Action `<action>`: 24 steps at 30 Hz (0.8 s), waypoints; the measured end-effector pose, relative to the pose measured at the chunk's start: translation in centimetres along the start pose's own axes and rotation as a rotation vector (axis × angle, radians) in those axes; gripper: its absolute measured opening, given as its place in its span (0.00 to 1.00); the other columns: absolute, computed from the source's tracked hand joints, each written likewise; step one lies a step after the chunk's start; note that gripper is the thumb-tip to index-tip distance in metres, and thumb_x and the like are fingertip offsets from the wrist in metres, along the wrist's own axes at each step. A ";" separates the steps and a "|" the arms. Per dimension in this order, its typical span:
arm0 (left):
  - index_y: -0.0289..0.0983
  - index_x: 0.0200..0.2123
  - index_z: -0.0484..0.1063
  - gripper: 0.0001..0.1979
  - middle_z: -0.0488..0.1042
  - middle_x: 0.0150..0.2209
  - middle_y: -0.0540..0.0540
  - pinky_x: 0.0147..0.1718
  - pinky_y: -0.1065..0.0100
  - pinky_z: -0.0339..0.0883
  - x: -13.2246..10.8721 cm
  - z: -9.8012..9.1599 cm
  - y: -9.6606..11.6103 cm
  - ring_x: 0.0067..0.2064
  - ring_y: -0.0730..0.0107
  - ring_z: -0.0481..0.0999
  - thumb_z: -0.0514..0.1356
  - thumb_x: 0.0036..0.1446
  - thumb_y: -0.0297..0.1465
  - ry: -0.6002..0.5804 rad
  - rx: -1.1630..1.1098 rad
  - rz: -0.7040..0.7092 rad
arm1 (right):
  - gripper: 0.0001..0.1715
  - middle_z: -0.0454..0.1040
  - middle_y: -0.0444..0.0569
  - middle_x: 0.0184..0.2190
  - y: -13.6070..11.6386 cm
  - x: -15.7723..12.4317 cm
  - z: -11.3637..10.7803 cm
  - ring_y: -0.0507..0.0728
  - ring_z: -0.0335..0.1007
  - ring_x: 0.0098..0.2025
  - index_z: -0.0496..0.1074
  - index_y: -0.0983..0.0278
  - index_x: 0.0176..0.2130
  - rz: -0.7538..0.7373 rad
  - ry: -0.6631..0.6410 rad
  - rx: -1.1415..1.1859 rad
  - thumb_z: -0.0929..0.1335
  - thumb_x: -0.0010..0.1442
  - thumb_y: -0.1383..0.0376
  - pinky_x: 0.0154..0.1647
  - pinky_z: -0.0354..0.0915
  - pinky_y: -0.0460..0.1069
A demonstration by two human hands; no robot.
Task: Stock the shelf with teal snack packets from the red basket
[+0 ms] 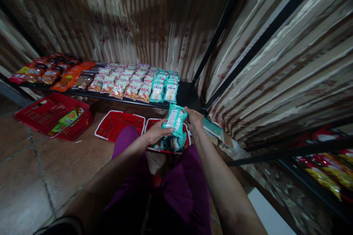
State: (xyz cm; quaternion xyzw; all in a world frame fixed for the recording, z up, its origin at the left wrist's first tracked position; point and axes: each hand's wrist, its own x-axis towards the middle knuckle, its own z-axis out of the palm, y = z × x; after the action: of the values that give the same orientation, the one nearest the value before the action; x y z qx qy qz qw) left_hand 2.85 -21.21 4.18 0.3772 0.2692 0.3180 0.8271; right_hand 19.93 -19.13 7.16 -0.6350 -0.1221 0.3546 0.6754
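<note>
Both hands hold up a small stack of teal snack packets (175,119) above a red basket (187,143). My left hand (156,131) grips the stack's lower left side, fingers closed on it. On the stack's right edge, my right hand (194,119) is closed too. More teal packets (172,143) lie in the basket beneath. A low black shelf (185,94) just beyond carries rows of teal packets (164,88) and red-and-white packets (125,82).
An empty red basket (119,125) sits to the left on the tiled floor, and a larger red basket (52,114) with a few yellow-green packets further left. Orange and red packets (52,70) fill the shelf's left end. Striped curtains hang behind. Another shelf with packets (327,169) stands at right.
</note>
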 end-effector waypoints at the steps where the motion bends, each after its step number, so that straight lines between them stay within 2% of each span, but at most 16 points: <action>1: 0.35 0.50 0.67 0.37 0.76 0.40 0.44 0.39 0.69 0.68 0.0 0.1 -0.1 0.36 0.72 0.75 0.74 0.33 0.30 -0.008 0.001 0.009 | 0.14 0.64 0.36 0.08 0.1 0.1 -0.1 0.47 0.52 0.10 0.67 0.64 0.19 0.003 -0.008 0.001 0.76 0.36 0.65 0.07 0.48 0.43; 4: 0.35 0.52 0.66 0.41 0.76 0.40 0.45 0.40 0.69 0.67 -0.3 0.3 -0.1 0.36 0.71 0.75 0.74 0.30 0.27 -0.012 -0.002 0.025 | 0.14 0.64 0.36 0.08 0.4 0.5 -0.1 0.47 0.53 0.10 0.67 0.64 0.19 0.010 -0.012 -0.002 0.76 0.36 0.65 0.08 0.50 0.43; 9: 0.35 0.52 0.66 0.40 0.76 0.40 0.44 0.43 0.68 0.66 -0.5 0.3 -0.3 0.38 0.70 0.74 0.72 0.31 0.25 0.017 -0.015 0.035 | 0.13 0.67 0.37 0.12 1.7 1.3 -0.3 0.48 0.59 0.14 0.70 0.64 0.21 -0.052 -0.030 -0.049 0.75 0.38 0.61 0.14 0.58 0.43; 11: 0.35 0.52 0.66 0.40 0.76 0.40 0.45 0.43 0.66 0.67 -0.3 0.0 -0.6 0.38 0.68 0.74 0.71 0.31 0.24 0.037 -0.003 0.046 | 0.14 0.73 0.40 0.19 2.4 1.5 -0.5 0.50 0.66 0.21 0.73 0.65 0.29 -0.189 -0.051 -0.126 0.73 0.41 0.58 0.22 0.63 0.43; 14: 0.36 0.55 0.64 0.40 0.76 0.41 0.45 0.43 0.66 0.67 0.3 -0.2 -1.0 0.39 0.69 0.74 0.69 0.33 0.23 0.084 0.029 0.068 | 0.26 0.76 0.49 0.39 2.9 0.9 -1.0 0.54 0.72 0.38 0.72 0.64 0.45 -0.485 -0.064 -0.329 0.69 0.48 0.55 0.40 0.68 0.48; 16: 0.36 0.57 0.62 0.41 0.76 0.41 0.46 0.42 0.67 0.67 0.6 -0.3 -1.1 0.38 0.70 0.74 0.67 0.35 0.22 0.132 0.063 0.079 | 0.28 0.72 0.53 0.50 3.0 0.0 -1.2 0.57 0.68 0.49 0.69 0.63 0.51 -0.653 -0.091 -0.478 0.66 0.52 0.54 0.51 0.64 0.53; 18: 0.36 0.57 0.61 0.41 0.76 0.41 0.46 0.41 0.67 0.67 0.8 -0.1 -1.1 0.37 0.70 0.73 0.65 0.36 0.20 0.180 0.102 0.095 | 0.26 0.66 0.54 0.57 3.0 -1.2 -1.4 0.59 0.62 0.57 0.69 0.62 0.52 -0.775 -0.135 -0.588 0.63 0.56 0.54 0.57 0.58 0.56; 24: 0.37 0.57 0.62 0.39 0.76 0.40 0.48 0.42 0.69 0.66 0.7 0.6 -0.8 0.37 0.71 0.72 0.61 0.37 0.18 0.249 0.240 0.145 | 0.27 0.56 0.52 0.64 3.6 -4.0 -1.1 0.59 0.48 0.66 0.64 0.63 0.57 -0.971 -0.304 -0.761 0.56 0.63 0.57 0.64 0.49 0.59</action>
State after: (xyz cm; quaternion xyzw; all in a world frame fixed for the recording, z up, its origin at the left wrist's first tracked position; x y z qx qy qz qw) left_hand 3.97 -21.39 3.80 0.4492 0.3777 0.3868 0.7113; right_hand 16.62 -22.73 4.70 -0.6455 -0.6082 0.0260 0.4612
